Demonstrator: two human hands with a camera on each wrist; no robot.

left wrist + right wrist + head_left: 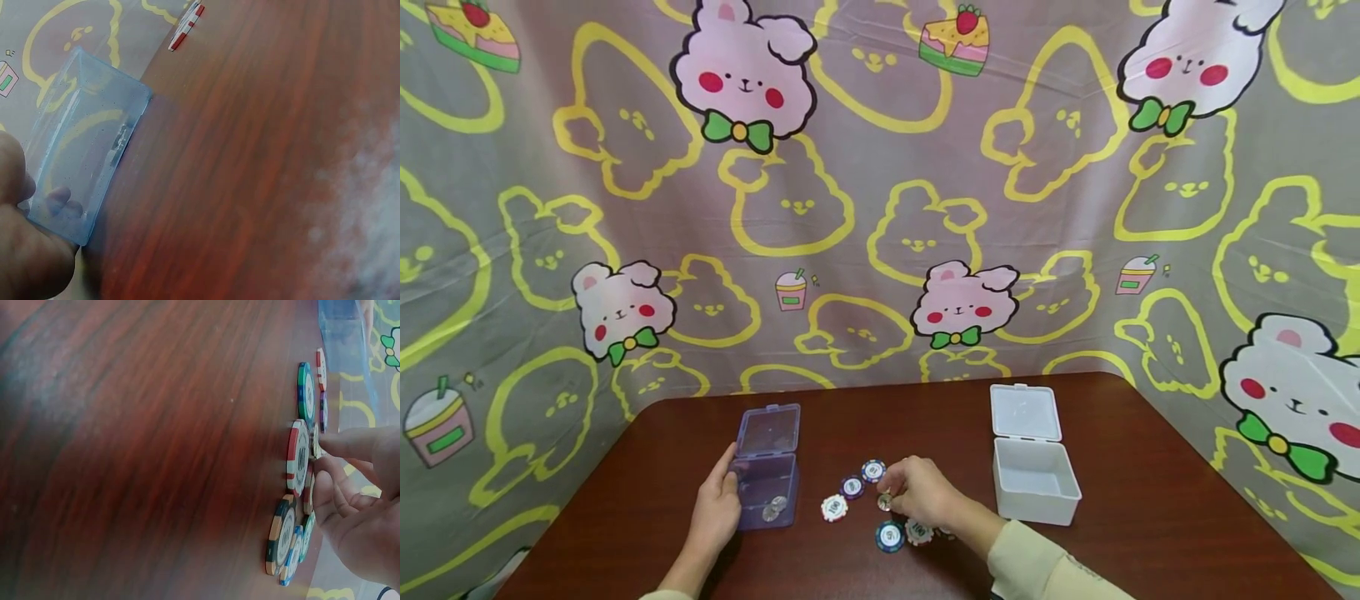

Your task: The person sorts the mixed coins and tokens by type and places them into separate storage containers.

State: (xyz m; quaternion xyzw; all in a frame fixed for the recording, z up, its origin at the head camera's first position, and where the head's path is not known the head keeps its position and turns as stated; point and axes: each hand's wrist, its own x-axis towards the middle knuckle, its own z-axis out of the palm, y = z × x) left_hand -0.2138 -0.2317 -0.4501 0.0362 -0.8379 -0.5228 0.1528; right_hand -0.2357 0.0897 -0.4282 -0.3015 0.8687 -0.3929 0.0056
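Observation:
My left hand (715, 510) grips the left side of an open translucent blue box (748, 515), its thumb on the near wall. Two silver coins (774, 507) lie inside that box. In the left wrist view, fingertips (62, 201) show through the box wall (94, 150). My right hand (927, 493) pinches a coin (885, 502) at table height, among poker chips. The right wrist view shows the coin (315, 441) at the right hand's (369, 506) thumb and fingertips, beside a red-and-white chip (299, 457).
An open white box (1037, 504) stands on the right of the dark wooden table (910, 417). Blue, purple and white chips (834, 507) lie between the boxes, with several more under and beside my right hand. A patterned cloth (865, 333) hangs behind the table.

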